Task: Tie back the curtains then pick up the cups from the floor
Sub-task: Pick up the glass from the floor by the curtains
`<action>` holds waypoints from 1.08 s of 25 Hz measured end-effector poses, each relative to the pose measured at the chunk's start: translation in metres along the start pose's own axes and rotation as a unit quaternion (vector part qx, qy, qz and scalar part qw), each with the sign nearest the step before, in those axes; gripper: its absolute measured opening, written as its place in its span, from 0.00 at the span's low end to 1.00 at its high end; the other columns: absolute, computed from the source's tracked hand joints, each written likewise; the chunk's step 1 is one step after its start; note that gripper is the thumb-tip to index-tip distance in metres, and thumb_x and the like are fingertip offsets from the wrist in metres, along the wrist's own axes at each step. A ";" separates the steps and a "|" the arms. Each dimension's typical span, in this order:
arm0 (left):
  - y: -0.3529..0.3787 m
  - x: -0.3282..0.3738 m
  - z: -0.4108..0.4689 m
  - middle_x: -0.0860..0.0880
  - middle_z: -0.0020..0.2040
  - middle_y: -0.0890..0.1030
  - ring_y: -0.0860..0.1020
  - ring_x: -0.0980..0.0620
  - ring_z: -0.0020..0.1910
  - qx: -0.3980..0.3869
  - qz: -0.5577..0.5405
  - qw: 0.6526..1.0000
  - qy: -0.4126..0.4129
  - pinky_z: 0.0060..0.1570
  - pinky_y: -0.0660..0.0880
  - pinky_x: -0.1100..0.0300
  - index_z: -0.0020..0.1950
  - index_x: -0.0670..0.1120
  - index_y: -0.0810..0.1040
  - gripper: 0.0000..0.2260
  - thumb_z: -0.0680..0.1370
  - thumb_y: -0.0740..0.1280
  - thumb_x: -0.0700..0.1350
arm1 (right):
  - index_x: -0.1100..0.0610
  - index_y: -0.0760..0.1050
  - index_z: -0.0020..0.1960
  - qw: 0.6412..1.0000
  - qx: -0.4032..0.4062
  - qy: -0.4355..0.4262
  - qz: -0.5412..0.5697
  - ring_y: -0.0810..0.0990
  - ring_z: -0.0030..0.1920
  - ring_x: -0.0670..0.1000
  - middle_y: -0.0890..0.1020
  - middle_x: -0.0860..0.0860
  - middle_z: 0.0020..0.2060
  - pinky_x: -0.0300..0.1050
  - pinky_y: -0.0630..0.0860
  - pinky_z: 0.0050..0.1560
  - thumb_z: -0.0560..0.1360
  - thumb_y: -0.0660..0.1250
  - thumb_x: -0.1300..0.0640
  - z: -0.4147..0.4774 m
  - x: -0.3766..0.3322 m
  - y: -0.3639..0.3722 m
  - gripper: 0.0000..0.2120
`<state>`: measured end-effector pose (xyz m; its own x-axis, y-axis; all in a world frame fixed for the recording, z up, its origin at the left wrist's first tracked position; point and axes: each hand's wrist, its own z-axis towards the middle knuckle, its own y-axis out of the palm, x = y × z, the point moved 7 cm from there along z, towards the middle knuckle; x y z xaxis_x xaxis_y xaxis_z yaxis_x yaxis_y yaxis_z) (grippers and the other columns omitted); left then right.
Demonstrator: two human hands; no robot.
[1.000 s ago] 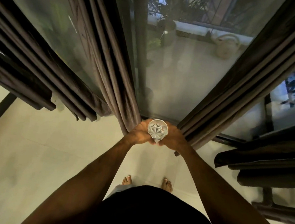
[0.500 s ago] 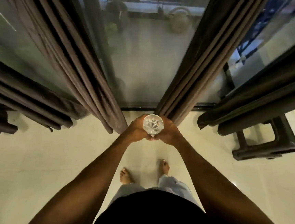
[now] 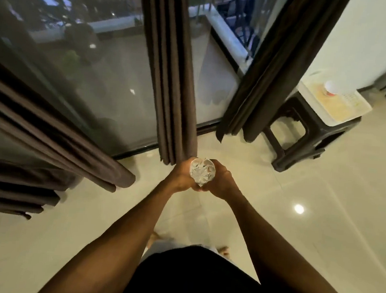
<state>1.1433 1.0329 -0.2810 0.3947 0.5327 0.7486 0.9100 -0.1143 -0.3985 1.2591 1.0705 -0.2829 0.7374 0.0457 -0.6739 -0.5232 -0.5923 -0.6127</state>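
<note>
A clear cut-glass cup point(image 3: 202, 171) is upright in front of me, seen from above. My left hand point(image 3: 181, 178) grips its left side and my right hand point(image 3: 221, 182) grips its right side, fingers curled round it. Dark brown curtains hang along the glass door: one panel point(image 3: 170, 74) straight ahead just beyond the cup, another point(image 3: 271, 66) to the right, and bunched folds point(image 3: 48, 138) at the left. No tie-back is visible on them from here.
A dark stool point(image 3: 304, 137) stands at the right with a white tray point(image 3: 335, 105) on top and a small white object point(image 3: 331, 87) on it. The pale tiled floor point(image 3: 321, 216) spreads right and below. My bare feet show near the bottom.
The view has swung to the right; the stool and tray have come into sight. Both hands keep holding the cup in the same way.
</note>
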 end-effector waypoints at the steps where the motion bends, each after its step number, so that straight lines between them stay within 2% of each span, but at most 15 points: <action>1: 0.019 0.010 0.004 0.47 0.62 0.77 0.75 0.47 0.62 -0.014 0.016 1.000 0.005 0.64 0.73 0.51 0.69 0.44 0.70 0.36 0.64 0.79 0.37 | 0.56 0.68 0.69 1.000 0.007 0.010 0.003 0.79 0.60 0.54 0.79 0.52 0.61 0.36 0.70 0.50 0.65 0.80 0.52 -0.007 0.017 -0.011 0.38; 5: 0.110 0.054 0.023 0.52 0.58 0.77 0.77 0.50 0.60 -0.078 0.163 0.983 0.020 0.57 0.71 0.62 0.67 0.51 0.70 0.35 0.63 0.79 0.50 | 0.57 0.68 0.69 0.996 0.054 0.052 0.050 0.79 0.60 0.54 0.79 0.53 0.61 0.39 0.72 0.51 0.64 0.81 0.55 -0.040 0.096 -0.071 0.38; 9: 0.167 0.102 0.026 0.49 0.62 0.77 0.76 0.51 0.61 -0.107 0.129 0.983 0.069 0.59 0.73 0.59 0.70 0.49 0.69 0.39 0.62 0.79 0.39 | 0.57 0.68 0.70 0.990 0.084 0.083 0.078 0.78 0.61 0.56 0.78 0.54 0.63 0.43 0.74 0.55 0.64 0.81 0.56 -0.065 0.153 -0.119 0.38; 14: 0.231 0.157 0.046 0.50 0.62 0.78 0.77 0.48 0.60 -0.125 0.198 0.968 0.091 0.57 0.72 0.61 0.68 0.50 0.69 0.37 0.62 0.81 0.47 | 0.56 0.70 0.68 0.974 0.141 0.120 0.130 0.80 0.58 0.55 0.80 0.53 0.60 0.45 0.78 0.53 0.62 0.82 0.58 -0.079 0.211 -0.171 0.37; 16: 0.254 0.178 0.059 0.49 0.63 0.77 0.76 0.48 0.62 -0.136 0.204 0.963 0.109 0.60 0.71 0.57 0.69 0.49 0.68 0.37 0.64 0.80 0.46 | 0.56 0.71 0.67 0.966 0.161 0.133 0.149 0.79 0.57 0.56 0.80 0.54 0.59 0.49 0.79 0.55 0.62 0.81 0.60 -0.079 0.230 -0.192 0.36; 20: 0.285 0.221 0.091 0.47 0.63 0.77 0.75 0.47 0.62 -0.176 0.204 0.953 0.136 0.60 0.72 0.55 0.69 0.49 0.67 0.36 0.65 0.79 0.40 | 0.55 0.71 0.67 0.960 0.184 0.154 0.144 0.80 0.57 0.56 0.80 0.54 0.59 0.54 0.79 0.57 0.61 0.81 0.59 -0.065 0.264 -0.236 0.37; 24: 0.311 0.270 0.131 0.47 0.63 0.77 0.74 0.47 0.63 -0.203 0.212 0.943 0.158 0.58 0.72 0.56 0.70 0.49 0.67 0.37 0.64 0.78 0.38 | 0.55 0.71 0.67 0.951 0.202 0.174 0.156 0.80 0.57 0.55 0.81 0.53 0.59 0.51 0.80 0.56 0.61 0.81 0.59 -0.041 0.293 -0.285 0.37; 27: 0.328 0.301 0.157 0.46 0.64 0.76 0.74 0.46 0.64 -0.214 0.225 0.935 0.173 0.60 0.73 0.53 0.71 0.48 0.66 0.38 0.64 0.79 0.39 | 0.56 0.71 0.67 0.944 0.215 0.177 0.178 0.80 0.57 0.55 0.81 0.54 0.58 0.48 0.80 0.54 0.61 0.80 0.61 -0.026 0.308 -0.318 0.37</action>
<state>1.5402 1.2874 -0.2693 0.6993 0.0561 0.7126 0.5807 -0.6260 -0.5205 1.6640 1.2515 -0.2851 0.5389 -0.4108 -0.7354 -0.8337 -0.1350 -0.5355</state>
